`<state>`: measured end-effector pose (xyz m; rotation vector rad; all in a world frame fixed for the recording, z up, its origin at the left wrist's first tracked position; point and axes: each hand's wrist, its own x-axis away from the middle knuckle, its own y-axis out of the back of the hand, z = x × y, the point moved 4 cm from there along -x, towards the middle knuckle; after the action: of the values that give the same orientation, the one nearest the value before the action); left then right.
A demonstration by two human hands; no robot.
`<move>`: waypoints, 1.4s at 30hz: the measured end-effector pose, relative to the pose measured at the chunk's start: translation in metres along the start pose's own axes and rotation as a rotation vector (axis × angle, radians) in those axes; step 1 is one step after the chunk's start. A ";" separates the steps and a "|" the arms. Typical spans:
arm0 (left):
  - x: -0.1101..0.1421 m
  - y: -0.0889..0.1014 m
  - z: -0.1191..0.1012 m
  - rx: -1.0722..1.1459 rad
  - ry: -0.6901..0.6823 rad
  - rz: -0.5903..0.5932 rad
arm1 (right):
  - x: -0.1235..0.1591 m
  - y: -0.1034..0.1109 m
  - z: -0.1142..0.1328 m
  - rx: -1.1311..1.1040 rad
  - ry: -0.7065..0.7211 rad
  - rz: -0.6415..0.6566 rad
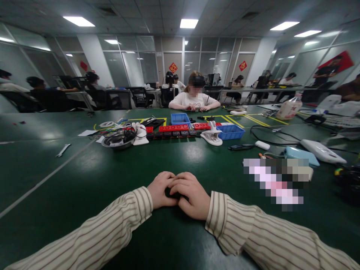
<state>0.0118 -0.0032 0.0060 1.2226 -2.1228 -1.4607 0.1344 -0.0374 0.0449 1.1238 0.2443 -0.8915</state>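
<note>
A dark object (172, 193), mostly hidden, lies between the two hands over the green bench (112, 176), near the middle of the bench's near edge. The left hand (161, 192) curves around its left side; its fingers are bent and partly covered, so I cannot tell whether they pinch it. The right hand (194, 197) arches over from the right, its fingers close together and curled across the object, their tips meeting the left hand; how firmly they grip, I cannot tell. Both wrists wear striped sleeves (233, 221).

Farther in, toward the right edge, lie a light-blue case (300, 155) and a white device (323, 150); toward the left edge a wrench (63, 150) lies alone. Across the middle stand a metal bowl (120, 144) heaped with cables, a white clamp (212, 135) and, just beside it, a blue basket (231, 132). A row of red blocks (173, 128) runs behind black ones, with another blue bin (180, 119) beyond. A co-worker (187, 99) sits at the far edge, hands on the bench.
</note>
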 end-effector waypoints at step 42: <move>0.004 0.006 -0.016 -0.136 0.062 -0.130 | 0.001 -0.001 -0.018 0.161 -0.320 -0.054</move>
<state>0.0168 -0.0158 0.0177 1.3573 -1.9024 -1.5707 0.1392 -0.0232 0.0357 1.1071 -0.0622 -1.1394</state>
